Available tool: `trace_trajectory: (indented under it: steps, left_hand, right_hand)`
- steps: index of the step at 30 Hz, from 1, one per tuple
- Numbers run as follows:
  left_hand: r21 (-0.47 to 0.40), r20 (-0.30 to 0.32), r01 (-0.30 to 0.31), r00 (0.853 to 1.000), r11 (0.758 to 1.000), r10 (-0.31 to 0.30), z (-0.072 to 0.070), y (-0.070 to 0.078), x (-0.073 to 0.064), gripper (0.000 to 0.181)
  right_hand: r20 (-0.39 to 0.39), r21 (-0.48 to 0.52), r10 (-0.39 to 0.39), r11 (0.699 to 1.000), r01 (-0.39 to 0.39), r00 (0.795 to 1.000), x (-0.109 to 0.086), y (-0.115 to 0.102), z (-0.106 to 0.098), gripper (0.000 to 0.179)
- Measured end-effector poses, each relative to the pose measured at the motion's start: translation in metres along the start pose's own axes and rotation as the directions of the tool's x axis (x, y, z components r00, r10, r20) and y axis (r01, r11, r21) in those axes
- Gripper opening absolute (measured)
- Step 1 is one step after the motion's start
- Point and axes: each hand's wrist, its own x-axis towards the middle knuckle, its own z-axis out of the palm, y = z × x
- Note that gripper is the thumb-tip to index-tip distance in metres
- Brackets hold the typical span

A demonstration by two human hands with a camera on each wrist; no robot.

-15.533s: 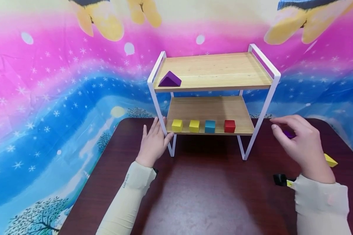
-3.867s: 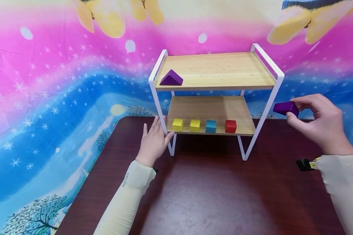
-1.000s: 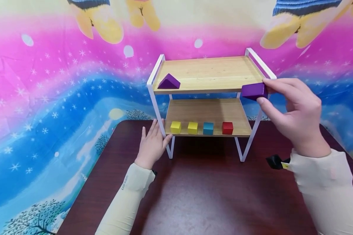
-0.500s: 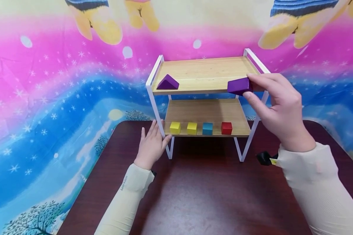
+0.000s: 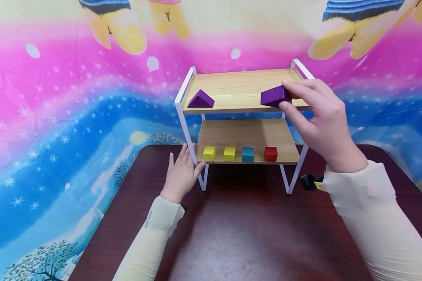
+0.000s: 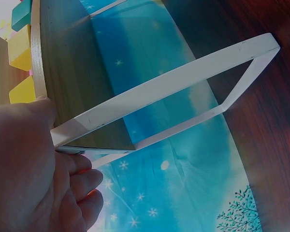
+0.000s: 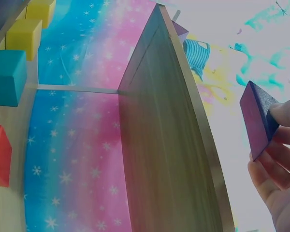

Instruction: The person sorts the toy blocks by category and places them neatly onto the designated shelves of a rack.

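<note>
My right hand (image 5: 323,117) pinches a purple triangular block (image 5: 273,96) between thumb and fingers, at the front of the top shelf's right half in the head view. In the right wrist view the same block (image 7: 257,118) appears out beyond the top board (image 7: 171,130). A second purple triangular block (image 5: 201,99) rests at the top shelf's left front. My left hand (image 5: 181,173) lies against the left front post of the two-tier rack (image 5: 187,130), its fingers extended along the outside and its thumb at the lower board's front corner.
Along the lower shelf's front edge stand two yellow cubes (image 5: 209,153) (image 5: 229,153), a blue cube (image 5: 247,153) and a red cube (image 5: 270,153). The rack is on a dark wooden table (image 5: 232,234), with a colourful printed cloth (image 5: 74,97) behind it.
Earlier my right hand was low at the table's right side, then raised the purple block. Over the last second it has carried the block left to the top shelf. My left hand has stayed put.
</note>
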Motion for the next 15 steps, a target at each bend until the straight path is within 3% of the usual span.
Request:
trace_trajectory:
  steps: [6,15]
  left_hand:
    - [0.003,0.014,0.012,1.000,1.000,-0.012,0.001,0.001,0.000,0.072]
    - [0.004,0.015,0.015,1.000,1.000,-0.015,0.001,0.000,0.001,0.072]
  right_hand:
    - [0.041,-0.032,-0.027,0.999,0.028,0.999,0.004,0.002,0.004,0.051]
    - [0.043,-0.008,-0.022,1.000,0.022,0.999,0.012,0.002,0.013,0.047]
